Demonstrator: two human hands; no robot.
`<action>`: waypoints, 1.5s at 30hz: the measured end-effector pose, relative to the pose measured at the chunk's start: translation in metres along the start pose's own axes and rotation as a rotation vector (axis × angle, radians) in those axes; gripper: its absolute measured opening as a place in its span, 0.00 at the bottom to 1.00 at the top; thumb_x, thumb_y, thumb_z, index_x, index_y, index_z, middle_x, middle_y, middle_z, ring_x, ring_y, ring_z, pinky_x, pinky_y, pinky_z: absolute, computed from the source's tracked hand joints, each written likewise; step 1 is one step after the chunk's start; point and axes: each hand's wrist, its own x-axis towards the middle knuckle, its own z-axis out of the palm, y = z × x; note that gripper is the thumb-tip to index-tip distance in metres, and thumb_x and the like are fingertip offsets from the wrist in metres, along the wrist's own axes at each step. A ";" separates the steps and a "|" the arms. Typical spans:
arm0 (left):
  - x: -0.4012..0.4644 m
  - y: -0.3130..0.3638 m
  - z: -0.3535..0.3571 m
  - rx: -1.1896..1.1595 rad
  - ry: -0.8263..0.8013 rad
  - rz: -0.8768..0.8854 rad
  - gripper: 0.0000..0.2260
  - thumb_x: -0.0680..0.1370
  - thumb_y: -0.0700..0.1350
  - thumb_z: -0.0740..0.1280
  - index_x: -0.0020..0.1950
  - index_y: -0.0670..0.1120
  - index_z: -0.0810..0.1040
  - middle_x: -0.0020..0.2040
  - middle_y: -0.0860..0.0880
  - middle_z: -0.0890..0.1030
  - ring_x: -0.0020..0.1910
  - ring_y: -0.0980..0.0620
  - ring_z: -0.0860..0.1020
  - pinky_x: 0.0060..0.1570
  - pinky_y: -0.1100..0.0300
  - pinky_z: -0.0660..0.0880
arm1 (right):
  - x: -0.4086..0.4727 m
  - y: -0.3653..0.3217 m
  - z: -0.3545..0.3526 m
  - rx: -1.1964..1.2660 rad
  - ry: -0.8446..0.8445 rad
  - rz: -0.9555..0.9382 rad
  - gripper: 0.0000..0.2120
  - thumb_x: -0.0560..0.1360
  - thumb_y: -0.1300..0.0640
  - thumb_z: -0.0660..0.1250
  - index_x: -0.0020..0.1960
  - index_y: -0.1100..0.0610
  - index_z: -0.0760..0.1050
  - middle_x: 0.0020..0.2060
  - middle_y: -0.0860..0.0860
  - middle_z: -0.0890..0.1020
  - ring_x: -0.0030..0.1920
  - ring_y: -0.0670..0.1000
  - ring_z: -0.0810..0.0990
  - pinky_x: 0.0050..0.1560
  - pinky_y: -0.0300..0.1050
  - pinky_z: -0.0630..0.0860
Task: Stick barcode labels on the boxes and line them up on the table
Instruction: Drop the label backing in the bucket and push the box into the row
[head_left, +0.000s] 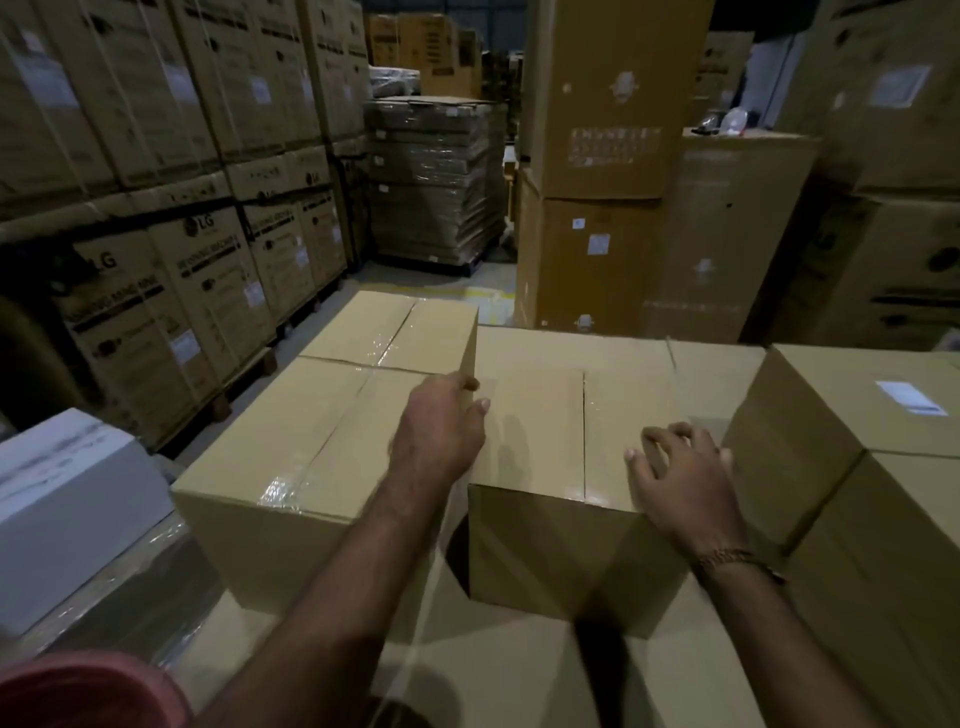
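Three taped brown cartons stand side by side on a cardboard-covered surface (509, 670). My left hand (439, 431) lies at the left edge of the middle carton (540, 415), fingers curled over that edge in the gap beside the left carton (322, 415). My right hand (680, 478) rests on the middle carton's top near its front right corner, fingers spread and lightly bent. The right carton (810, 415) carries a white barcode label (909, 397) on its top. No label shows on the top of the left or middle carton.
A white box (67, 499) sits low at the left. Stacked LG cartons (171, 249) wall the left side, tall cartons (597, 156) stand behind, and a wrapped pallet of flat cardboard (431, 176) is farther back. A strip of floor (447, 283) runs between them.
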 end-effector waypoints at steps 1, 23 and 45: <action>0.014 -0.002 -0.001 0.039 -0.006 -0.008 0.17 0.83 0.51 0.69 0.70 0.50 0.80 0.66 0.49 0.80 0.62 0.47 0.80 0.58 0.51 0.79 | 0.014 -0.002 0.005 0.009 -0.004 -0.007 0.21 0.83 0.43 0.66 0.73 0.51 0.77 0.73 0.51 0.70 0.72 0.57 0.64 0.65 0.56 0.72; 0.108 -0.069 0.047 0.297 -0.204 0.099 0.22 0.86 0.53 0.59 0.81 0.53 0.68 0.83 0.52 0.65 0.82 0.49 0.58 0.79 0.47 0.52 | 0.172 -0.038 0.075 0.028 -0.057 -0.048 0.20 0.83 0.44 0.65 0.71 0.52 0.76 0.71 0.54 0.70 0.70 0.60 0.64 0.67 0.59 0.73; 0.111 -0.073 0.052 0.320 -0.167 0.119 0.21 0.86 0.53 0.59 0.79 0.54 0.71 0.82 0.52 0.66 0.81 0.50 0.60 0.78 0.48 0.53 | 0.189 -0.048 0.089 0.017 -0.051 -0.029 0.21 0.83 0.43 0.65 0.72 0.52 0.75 0.72 0.53 0.69 0.71 0.60 0.64 0.65 0.60 0.75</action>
